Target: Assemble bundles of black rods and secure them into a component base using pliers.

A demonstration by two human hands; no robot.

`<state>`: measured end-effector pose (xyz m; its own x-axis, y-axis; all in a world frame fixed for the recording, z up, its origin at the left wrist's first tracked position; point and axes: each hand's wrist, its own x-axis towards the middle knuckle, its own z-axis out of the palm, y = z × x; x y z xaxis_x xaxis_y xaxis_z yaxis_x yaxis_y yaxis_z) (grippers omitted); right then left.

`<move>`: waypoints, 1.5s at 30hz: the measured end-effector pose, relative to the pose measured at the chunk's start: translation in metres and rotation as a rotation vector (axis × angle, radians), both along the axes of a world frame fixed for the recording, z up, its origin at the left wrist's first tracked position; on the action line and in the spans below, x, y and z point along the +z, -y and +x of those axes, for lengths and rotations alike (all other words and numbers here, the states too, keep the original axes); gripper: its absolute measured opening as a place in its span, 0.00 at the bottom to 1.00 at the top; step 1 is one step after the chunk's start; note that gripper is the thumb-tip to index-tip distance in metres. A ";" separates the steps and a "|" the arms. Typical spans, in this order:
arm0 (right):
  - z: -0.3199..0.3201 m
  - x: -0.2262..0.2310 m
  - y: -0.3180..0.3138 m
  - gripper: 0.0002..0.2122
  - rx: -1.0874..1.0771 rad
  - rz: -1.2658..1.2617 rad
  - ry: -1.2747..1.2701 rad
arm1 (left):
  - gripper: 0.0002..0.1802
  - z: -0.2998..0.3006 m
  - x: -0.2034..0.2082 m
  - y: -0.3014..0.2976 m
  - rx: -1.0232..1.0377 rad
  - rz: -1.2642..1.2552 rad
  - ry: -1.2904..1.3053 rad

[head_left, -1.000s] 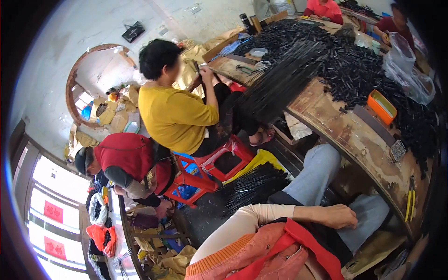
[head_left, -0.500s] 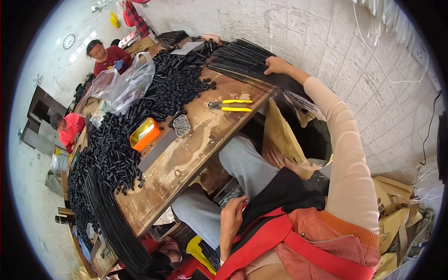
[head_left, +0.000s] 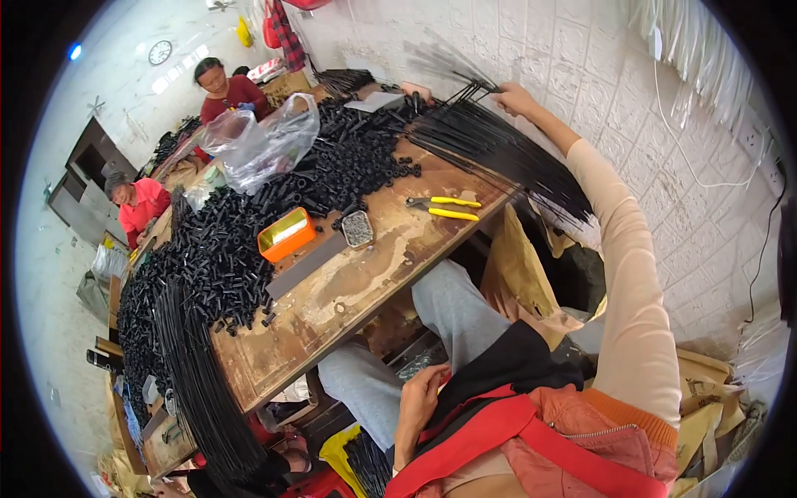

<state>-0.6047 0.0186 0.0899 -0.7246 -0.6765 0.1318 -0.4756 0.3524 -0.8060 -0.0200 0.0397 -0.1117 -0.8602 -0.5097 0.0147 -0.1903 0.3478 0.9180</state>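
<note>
Clearly, in the head view, the thin black rods (head_left: 498, 145) lie bunched at the far right end of the table, their lower ends sticking out past its edge. The right hand (head_left: 516, 100) is at their upper end, beside the wall, its fingers closed on the tips of a few; a pale blurred fan of rods shows just beyond, and the exact count is too smeared to tell. The left hand (head_left: 422, 400) rests at the lap by a black cloth, fingers curled; I cannot tell whether it holds anything.

Each rod looks light, slim and springy, fairly stiff over a short length, and probably smooth enough to slide against its neighbours. A pinch near one end should separate a few; a whole bunch would be better held around the middle.

The wooden table (head_left: 365, 278) is worn, its finish patchy. On it are yellow-handled pliers (head_left: 453, 214), a small tray of grey bits (head_left: 359, 230), an orange box (head_left: 288, 246) and a heap of short black pieces (head_left: 224, 257). A second rod bundle (head_left: 195, 373) droops over the near-left edge. Two people sit farther back, below a round clock (head_left: 160, 53); a pale, brick-patterned wall (head_left: 556, 50) closes the right.
</note>
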 end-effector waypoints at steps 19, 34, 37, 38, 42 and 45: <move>0.387 0.084 0.082 0.15 0.932 -0.534 1.039 | 0.13 -0.040 0.193 0.081 0.323 0.097 -0.661; 0.407 0.095 0.146 0.22 1.197 -0.453 0.558 | 0.11 0.038 0.195 0.054 0.511 0.428 -0.606; 0.424 0.112 0.152 0.20 1.218 -0.435 0.915 | 0.15 0.032 0.179 0.051 0.430 0.400 -0.560; 0.430 0.113 0.149 0.19 1.211 -0.400 1.068 | 0.18 0.032 0.185 0.044 0.344 0.565 -0.531; 0.431 0.084 0.123 0.16 1.316 -0.207 1.024 | 0.24 0.039 0.191 0.061 0.114 0.830 -0.561; 0.426 0.081 0.106 0.16 1.352 -0.116 1.016 | 0.28 0.033 0.206 0.078 0.103 0.759 -0.602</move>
